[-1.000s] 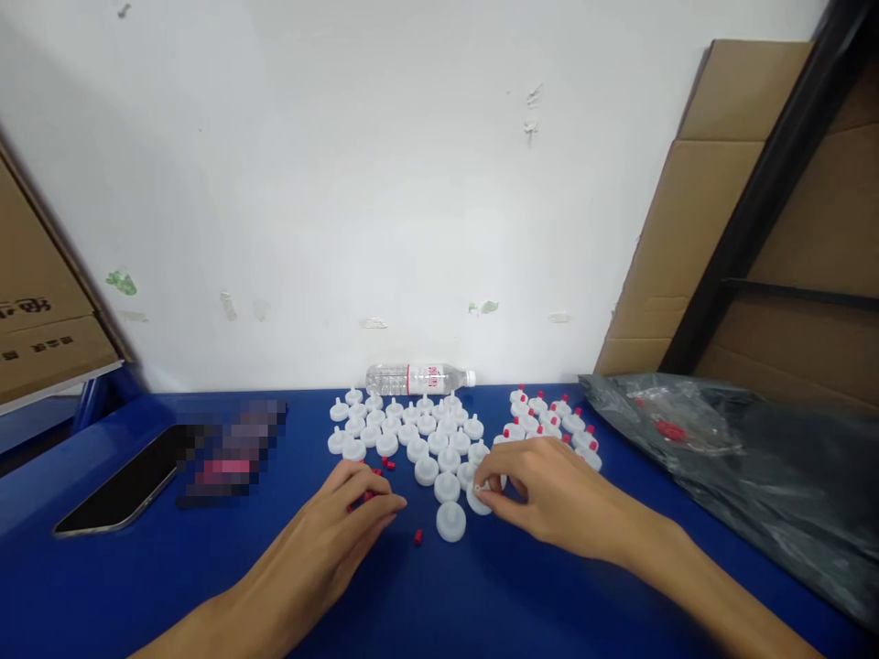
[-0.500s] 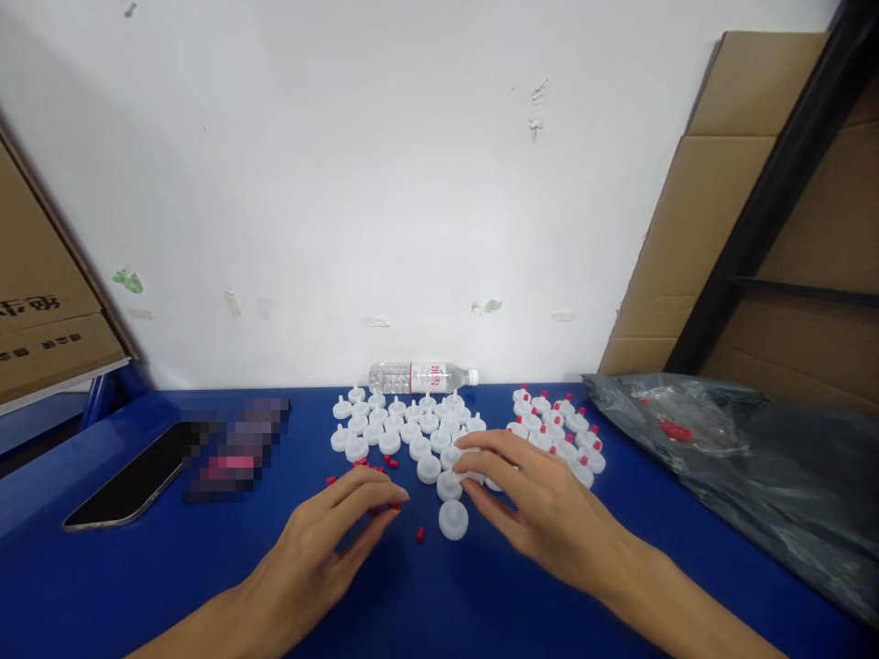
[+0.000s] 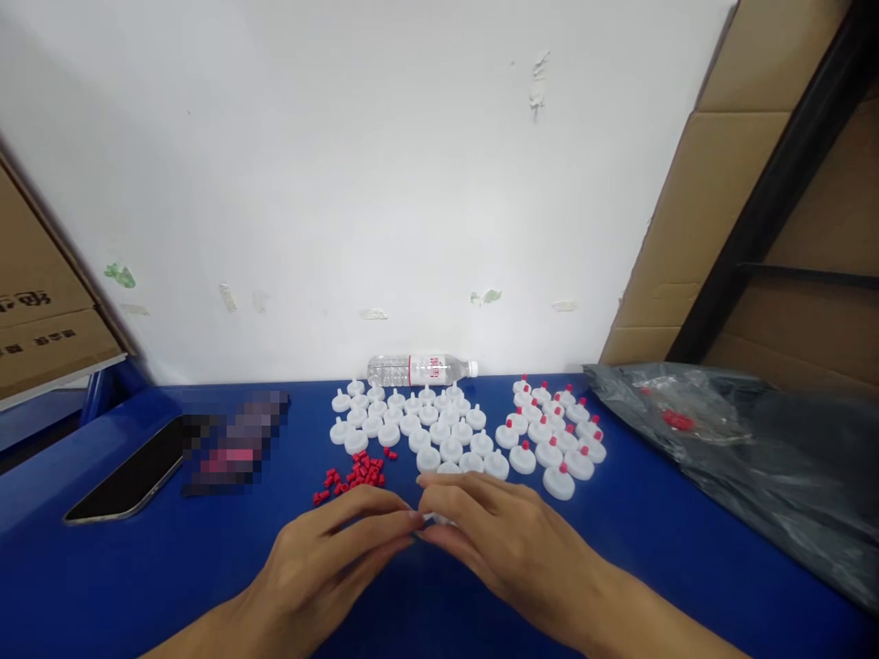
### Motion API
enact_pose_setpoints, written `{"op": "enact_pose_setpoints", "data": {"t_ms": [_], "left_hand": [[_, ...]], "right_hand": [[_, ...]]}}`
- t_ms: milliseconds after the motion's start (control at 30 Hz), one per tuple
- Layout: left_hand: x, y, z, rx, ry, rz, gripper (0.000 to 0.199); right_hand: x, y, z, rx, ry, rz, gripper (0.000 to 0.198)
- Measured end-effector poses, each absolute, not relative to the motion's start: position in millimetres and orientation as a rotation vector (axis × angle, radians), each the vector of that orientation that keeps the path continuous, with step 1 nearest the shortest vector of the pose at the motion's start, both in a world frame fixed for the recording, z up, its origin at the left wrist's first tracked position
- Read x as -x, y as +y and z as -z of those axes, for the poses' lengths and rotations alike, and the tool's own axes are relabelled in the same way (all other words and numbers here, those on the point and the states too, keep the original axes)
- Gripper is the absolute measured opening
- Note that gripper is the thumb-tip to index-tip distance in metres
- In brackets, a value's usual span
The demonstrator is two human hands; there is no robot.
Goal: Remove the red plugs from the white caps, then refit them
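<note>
My right hand (image 3: 494, 531) is closed around a white nozzle cap (image 3: 439, 520), only a sliver of which shows between its fingers. My left hand (image 3: 343, 549) is pinched, its fingertips meeting those of my right hand at the cap; whatever it grips is hidden. Just beyond the left fingers lies a loose pile of small red tip caps (image 3: 363, 471). White nozzle caps without red tips (image 3: 427, 415) stand upright in a cluster behind my hands. To the right stands a second group of white nozzle caps, these with red tips (image 3: 549, 453).
A clear plastic bottle (image 3: 422, 370) lies along the wall. On the left are a phone (image 3: 127, 471) and a blurred-out item (image 3: 240, 448). A grey plastic bag (image 3: 755, 476) with red pieces covers the right side. Cardboard (image 3: 700, 210) leans behind it on the blue table (image 3: 226, 558).
My right hand has moved left and toward me with a white nozzle cap. My left hand has moved slightly right, and both hands' fingertips now meet. The red pile is more exposed.
</note>
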State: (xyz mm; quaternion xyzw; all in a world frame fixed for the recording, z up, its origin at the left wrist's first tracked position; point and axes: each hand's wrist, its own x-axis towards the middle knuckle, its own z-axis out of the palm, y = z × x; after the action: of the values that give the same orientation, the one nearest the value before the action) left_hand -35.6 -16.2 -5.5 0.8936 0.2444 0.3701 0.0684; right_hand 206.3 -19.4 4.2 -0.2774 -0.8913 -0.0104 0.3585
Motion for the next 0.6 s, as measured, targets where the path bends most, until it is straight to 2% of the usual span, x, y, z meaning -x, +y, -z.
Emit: {"op": "enact_pose_setpoints", "data": {"t_ms": [300, 500, 600], "left_hand": [[31, -15, 3, -2.595, 0.81, -1.214, 0.019], [32, -2, 6, -2.503, 0.844, -1.037, 0.019], [34, -2, 7, -2.502, 0.82, -0.886, 0.02]], "right_hand": [[-196, -24, -7, 0.669, -2.203, 0.306, 0.017], [-188, -27, -2, 0.663, -2.164, 0.21, 0.005], [-188, -29, 1, 0.651, -2.168, 0.148, 0.01]]}}
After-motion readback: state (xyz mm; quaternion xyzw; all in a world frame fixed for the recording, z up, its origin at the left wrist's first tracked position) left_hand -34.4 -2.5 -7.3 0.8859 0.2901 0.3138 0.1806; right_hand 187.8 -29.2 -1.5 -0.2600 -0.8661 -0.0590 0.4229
